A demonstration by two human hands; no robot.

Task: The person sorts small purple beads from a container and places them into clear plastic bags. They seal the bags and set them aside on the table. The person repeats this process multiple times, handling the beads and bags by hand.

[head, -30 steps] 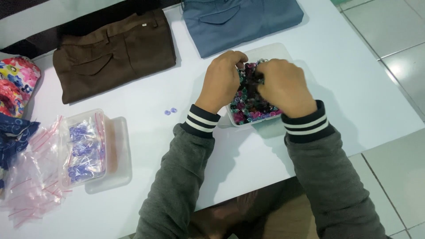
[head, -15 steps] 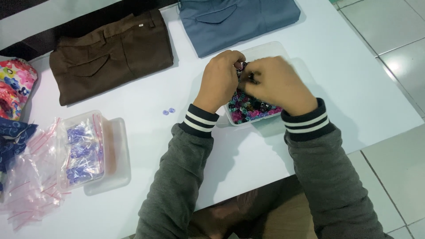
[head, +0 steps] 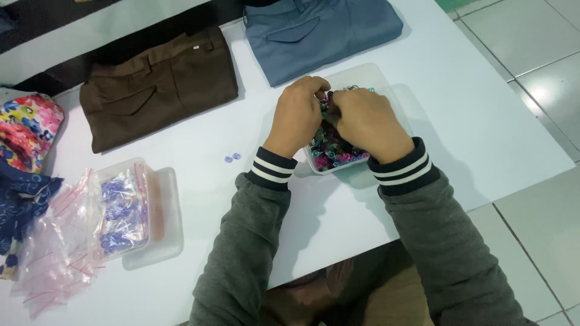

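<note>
While both hands are held together over the clear tub (head: 386,81) of small coloured beads (head: 333,154), the exact grip cannot be made out. The left hand (head: 297,116) is seen with its fingers curled inward at the top, toward 12 o'clock, and the right hand (head: 368,121) is bent the same way, its fingertips pressed close against those of the left. Something small may be pinched between them, but it is hidden by the knuckles, so whether either hand is clenched on anything cannot be told. The tub is placed on the white table (head: 483,121), at about 1 o'clock from the middle of the view, and its beads, pink, teal and dark, are visible just below the wrists.

Two small lilac beads (head: 232,157) are left loose on the table, at 9 o'clock from the left wrist and well apart from the tub. A second clear tub (head: 121,208) holding bagged purple pieces is found at 8 o'clock, with its lid beneath it and a heap of empty plastic bags (head: 51,259) beside it. Folded brown trousers (head: 160,84) are laid at 11 o'clock and folded blue-grey trousers (head: 320,33) at 12 o'clock. Flowered cloth (head: 27,130) is seen at the 9 o'clock edge.
</note>
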